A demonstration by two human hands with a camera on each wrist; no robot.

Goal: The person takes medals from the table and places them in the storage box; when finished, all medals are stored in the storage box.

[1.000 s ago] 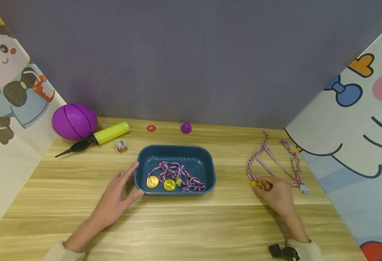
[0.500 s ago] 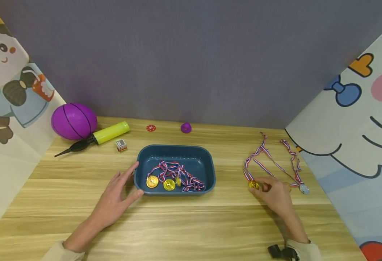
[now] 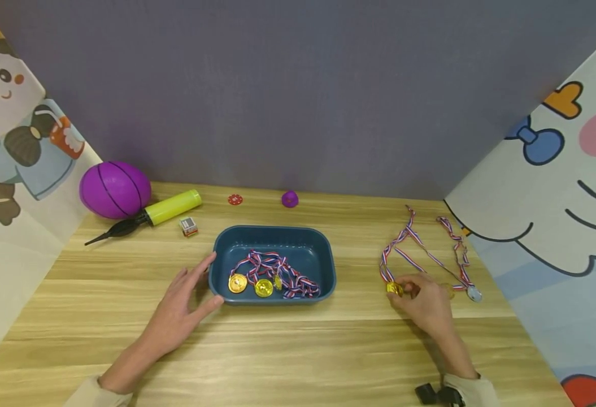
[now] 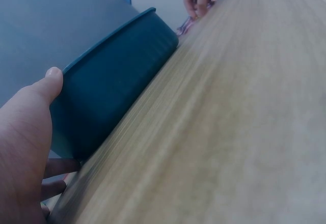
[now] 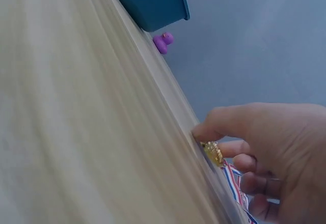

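Note:
My right hand (image 3: 425, 302) pinches a gold medal (image 5: 213, 152) between thumb and fingers, low at the table on the right. Its striped red, white and blue ribbon (image 3: 385, 260) trails away behind. Just right of the hand, another gold medal (image 3: 449, 290) shows in part, with a silver medal (image 3: 474, 293) beyond it. My left hand (image 3: 178, 314) is spread at the left end of a dark blue basin (image 3: 272, 302), thumb at the near corner in the left wrist view and fingers along the side. Inside the basin lie gold medals (image 3: 264, 288) with tangled ribbons (image 3: 298, 282).
At the back left are a purple ball (image 3: 116, 190), a yellow hand pump (image 3: 174, 207) with a black nozzle, and a small box (image 3: 188, 226). A red chip (image 3: 235, 199) and a purple rubber duck (image 5: 163, 42) sit behind the basin. Walls enclose the back and sides.
My right hand has shifted slightly left, drawing the gold medal and its ribbon along the table. The left hand and the basin stay where they were.

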